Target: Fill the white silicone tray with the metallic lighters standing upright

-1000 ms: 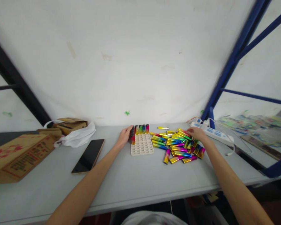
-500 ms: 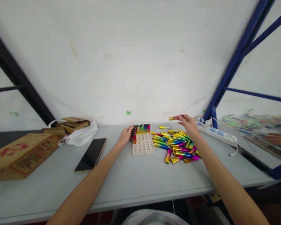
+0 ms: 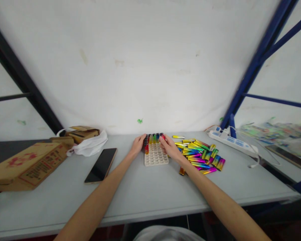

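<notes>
A white tray (image 3: 157,160) with rows of holes stands on the table, with several upright colourful lighters (image 3: 154,138) along its back row and left side. My left hand (image 3: 138,144) is at the tray's back left corner, its fingers against the lighters there; its grip is partly hidden. My right hand (image 3: 169,146) is over the tray's back right part, its fingers closed on a red-topped lighter (image 3: 163,137). Right of the tray lies a loose pile of shiny multicoloured lighters (image 3: 197,159), partly behind my right forearm.
A black phone (image 3: 101,165), a white plastic bag (image 3: 90,144) and cardboard boxes (image 3: 27,164) lie on the left. A white power strip (image 3: 233,143) with cables is at the right, beside blue rack posts. The wall rises behind the table.
My right hand has moved left from above the pile to the tray, carrying a lighter. The view has shifted slightly. Another person's hand at the far right is no longer visible.
</notes>
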Available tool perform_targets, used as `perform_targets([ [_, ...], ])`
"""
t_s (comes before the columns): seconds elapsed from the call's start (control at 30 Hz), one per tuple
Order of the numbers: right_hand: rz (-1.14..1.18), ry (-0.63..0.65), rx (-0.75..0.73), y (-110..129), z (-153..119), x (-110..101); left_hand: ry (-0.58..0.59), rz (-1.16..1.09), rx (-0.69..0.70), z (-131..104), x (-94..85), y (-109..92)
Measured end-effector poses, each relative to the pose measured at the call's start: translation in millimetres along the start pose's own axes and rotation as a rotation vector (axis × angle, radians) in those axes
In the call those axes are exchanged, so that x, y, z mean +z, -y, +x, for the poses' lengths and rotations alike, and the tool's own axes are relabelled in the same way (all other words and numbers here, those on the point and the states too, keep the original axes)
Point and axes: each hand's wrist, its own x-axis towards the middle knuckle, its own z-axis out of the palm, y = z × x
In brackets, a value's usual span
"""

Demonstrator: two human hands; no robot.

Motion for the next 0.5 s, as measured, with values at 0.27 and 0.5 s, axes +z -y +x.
perform_targets([
  [0.27,-0.115,-0.087,0.009,-4,-8,8,-0.008,0.006,0.005,2,1.7,2],
  [0.5,-0.332,-0.079,-0.102,-4,-12,8,0.002,-0.017,-0.008,-1,2.2,-1],
])
